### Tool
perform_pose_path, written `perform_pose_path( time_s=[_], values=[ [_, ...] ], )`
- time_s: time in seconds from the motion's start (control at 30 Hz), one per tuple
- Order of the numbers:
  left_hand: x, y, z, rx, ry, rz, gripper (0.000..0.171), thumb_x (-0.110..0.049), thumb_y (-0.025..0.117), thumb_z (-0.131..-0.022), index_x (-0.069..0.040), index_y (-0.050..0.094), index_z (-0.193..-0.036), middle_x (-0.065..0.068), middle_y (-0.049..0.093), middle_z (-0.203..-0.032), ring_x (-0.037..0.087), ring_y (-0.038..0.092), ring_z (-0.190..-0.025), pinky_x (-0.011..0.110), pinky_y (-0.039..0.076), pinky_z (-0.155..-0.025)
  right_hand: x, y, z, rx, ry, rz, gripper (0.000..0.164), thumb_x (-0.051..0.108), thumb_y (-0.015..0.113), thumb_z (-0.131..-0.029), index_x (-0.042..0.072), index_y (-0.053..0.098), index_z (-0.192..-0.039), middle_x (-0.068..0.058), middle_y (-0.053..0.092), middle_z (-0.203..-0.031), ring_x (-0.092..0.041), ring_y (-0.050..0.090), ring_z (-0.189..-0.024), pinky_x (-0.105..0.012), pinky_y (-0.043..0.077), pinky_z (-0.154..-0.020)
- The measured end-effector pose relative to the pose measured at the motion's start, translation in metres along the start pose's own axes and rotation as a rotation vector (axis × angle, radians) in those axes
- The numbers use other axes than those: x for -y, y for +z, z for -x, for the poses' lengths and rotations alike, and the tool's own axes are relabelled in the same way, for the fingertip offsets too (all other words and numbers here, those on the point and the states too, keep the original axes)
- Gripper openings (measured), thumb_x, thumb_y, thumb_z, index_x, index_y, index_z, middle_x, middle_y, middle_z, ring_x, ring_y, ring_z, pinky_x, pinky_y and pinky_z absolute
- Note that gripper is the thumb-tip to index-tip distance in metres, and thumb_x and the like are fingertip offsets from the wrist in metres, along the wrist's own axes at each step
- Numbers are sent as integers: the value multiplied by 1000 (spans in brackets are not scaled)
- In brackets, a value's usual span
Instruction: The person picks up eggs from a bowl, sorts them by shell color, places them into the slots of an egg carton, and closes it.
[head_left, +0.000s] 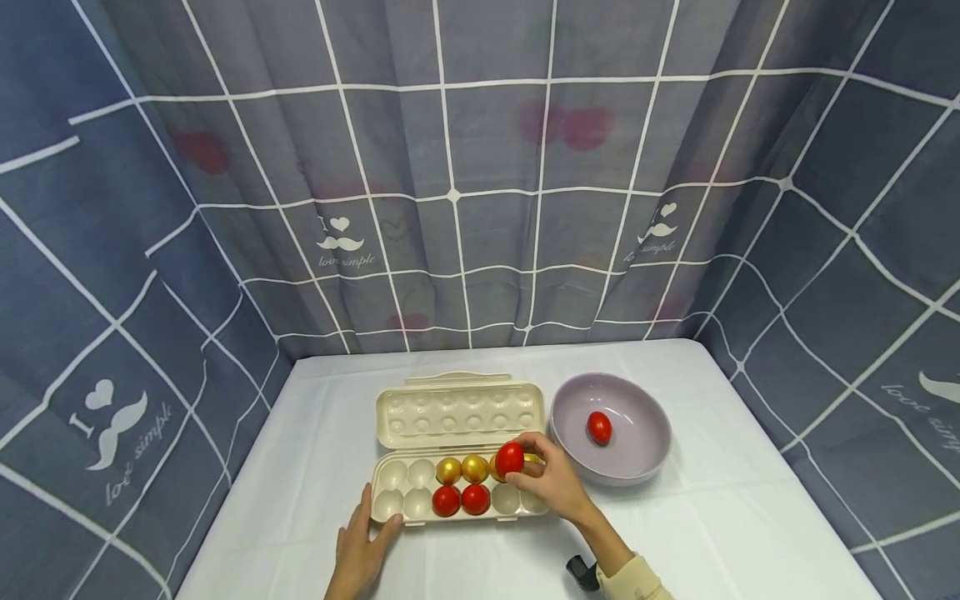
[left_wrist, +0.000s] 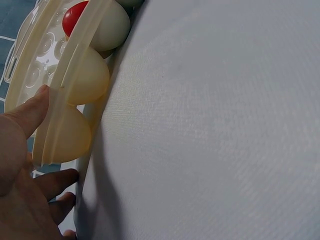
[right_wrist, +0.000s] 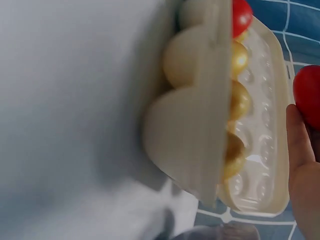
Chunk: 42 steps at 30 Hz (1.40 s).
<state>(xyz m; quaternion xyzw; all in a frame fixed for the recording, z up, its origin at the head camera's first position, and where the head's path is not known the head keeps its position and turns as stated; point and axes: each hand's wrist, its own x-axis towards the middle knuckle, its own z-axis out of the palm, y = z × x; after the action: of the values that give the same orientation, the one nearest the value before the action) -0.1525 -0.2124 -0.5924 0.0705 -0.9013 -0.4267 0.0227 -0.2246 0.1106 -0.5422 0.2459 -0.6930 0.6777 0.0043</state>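
An open cream plastic egg carton (head_left: 390, 457) lies on the table, its lid (head_left: 459, 417) folded back. Several gold eggs (head_left: 448, 471) sit in the back row, partly hidden by my right hand. Two red eggs (head_left: 446, 501) fill middle cups of the front row; cups at the left end and front right are bare. My right hand (head_left: 557, 482) pinches another red egg (head_left: 509, 459) between thumb and fingers above the carton's right part. My left hand (head_left: 362, 546) holds the carton's front-left corner, thumb on the rim (left_wrist: 62, 95) and fingers along the end.
A light purple bowl (head_left: 647, 454) stands right of the carton, with one red egg (head_left: 599, 427) inside. White cloth covers the table (head_left: 300, 433). Dark checked curtains (head_left: 495, 242) enclose the back and both sides. A black strap piece (head_left: 582, 573) is at the right wrist.
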Motion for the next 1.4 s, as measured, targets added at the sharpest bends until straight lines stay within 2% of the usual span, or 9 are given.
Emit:
perform_pose_path(
  time_s=[0.2,0.33,0.47,0.63,0.8,1.1,1.3,1.4],
  values=[
    [0,1,-1,15,-11,2,84,-37,61,-98,10,17,-152,39,29,-148,55,22,-138,76,3,-106,9,10,8,68,19,97,44,-14,75,-77,-11,54,-115,-23,60,-112,-33,63,-104,-46,53,-92],
    [0,1,-2,17,-13,-3,85,-38,61,-98,10,16,-152,39,29,-148,55,23,-138,76,4,-106,-5,15,13,69,47,146,45,-13,77,-75,-8,57,-115,-18,61,-111,-34,63,-105,-45,52,-94],
    [2,1,-2,13,-14,-7,84,-37,61,-98,10,17,-152,39,28,-149,54,22,-139,75,3,-106,-22,17,17,60,71,202,43,-7,82,-74,0,61,-111,-9,64,-108,-29,65,-100,-38,54,-92],
    [2,1,-2,15,-10,-12,85,-38,61,-98,9,16,-152,38,27,-149,54,22,-139,75,4,-106,-31,17,22,64,94,274,42,3,86,-73,9,62,-107,0,65,-104,-19,65,-98,-31,54,-90],
    [2,1,-3,14,-10,-13,85,-38,61,-98,10,16,-152,38,28,-149,54,22,-139,75,4,-106,-32,18,24,66,76,336,42,1,84,-73,9,62,-108,0,65,-105,-18,65,-101,-30,54,-91],
    [2,-1,-2,9,-13,-12,84,-37,61,-98,10,17,-152,39,29,-148,54,22,-139,74,3,-107,-32,21,23,70,97,387,37,0,82,-75,7,64,-107,-2,66,-106,-20,66,-101,-28,54,-90],
    [0,-1,-1,7,3,-14,84,-37,62,-97,10,18,-152,38,31,-148,53,25,-139,74,5,-107,-33,22,26,35,77,520,34,7,84,-76,9,66,-105,2,68,-104,-16,65,-97,-32,55,-87],
    [-1,-1,-1,-2,20,-21,84,-36,63,-97,11,20,-151,39,33,-146,55,27,-137,75,8,-106,-32,23,27,18,72,550,32,9,84,-76,11,67,-104,4,68,-101,-13,64,-95,-34,54,-86]
  ],
)
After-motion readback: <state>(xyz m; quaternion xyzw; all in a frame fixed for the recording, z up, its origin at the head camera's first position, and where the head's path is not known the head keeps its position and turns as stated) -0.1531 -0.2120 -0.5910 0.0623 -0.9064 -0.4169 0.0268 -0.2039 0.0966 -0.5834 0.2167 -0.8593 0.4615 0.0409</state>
